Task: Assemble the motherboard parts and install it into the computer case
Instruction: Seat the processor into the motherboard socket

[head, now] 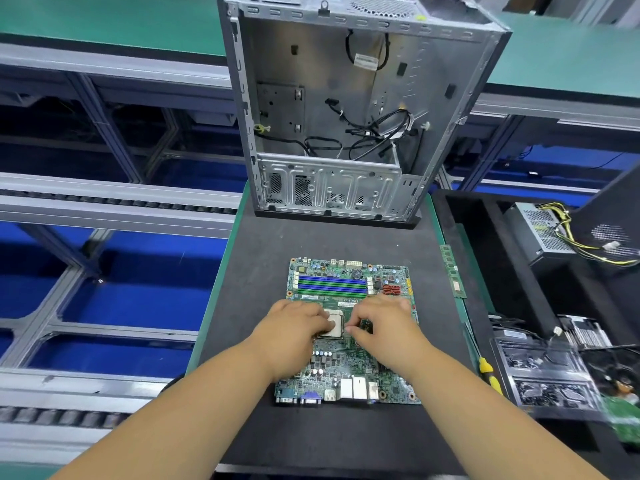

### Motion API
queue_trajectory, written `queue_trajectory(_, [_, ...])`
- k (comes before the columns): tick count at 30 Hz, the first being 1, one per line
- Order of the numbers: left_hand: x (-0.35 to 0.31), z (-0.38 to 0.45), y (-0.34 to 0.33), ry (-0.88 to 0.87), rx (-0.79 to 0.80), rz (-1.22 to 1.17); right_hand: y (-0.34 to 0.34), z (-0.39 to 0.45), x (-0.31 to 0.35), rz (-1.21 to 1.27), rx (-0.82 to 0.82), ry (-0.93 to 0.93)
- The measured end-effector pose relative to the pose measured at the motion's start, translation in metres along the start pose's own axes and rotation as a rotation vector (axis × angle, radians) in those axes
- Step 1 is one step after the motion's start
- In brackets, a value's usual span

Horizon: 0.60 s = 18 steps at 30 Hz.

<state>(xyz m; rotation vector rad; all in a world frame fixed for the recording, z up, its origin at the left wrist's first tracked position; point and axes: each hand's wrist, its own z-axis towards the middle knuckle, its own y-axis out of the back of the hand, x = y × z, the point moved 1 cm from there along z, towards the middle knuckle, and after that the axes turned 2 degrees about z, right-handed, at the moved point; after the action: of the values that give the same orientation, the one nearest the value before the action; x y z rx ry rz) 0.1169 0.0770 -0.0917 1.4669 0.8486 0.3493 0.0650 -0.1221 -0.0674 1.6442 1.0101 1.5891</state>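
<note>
On the dark mat point(263, 258), the processor point(335, 324) was pinched between left hand point(298, 327) and right hand point(384, 323), square over the motherboard point(346, 362).

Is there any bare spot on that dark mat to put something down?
Yes: the strip of mat between the computer case and the motherboard, and left of the board. Crowded: the right side, by the memory stick and screwdriver.
</note>
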Motion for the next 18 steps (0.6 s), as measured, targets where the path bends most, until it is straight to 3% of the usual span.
queue_trajectory(5, [-0.002,0.002,0.002,0.023,0.016,-0.018,-0.009,0.0,0.003,-0.131,0.067,0.026])
queue_trajectory(18, [-0.006,0.003,0.009,-0.009,0.08,0.083,-0.003,0.018,0.022,-0.256,0.2,-0.155])
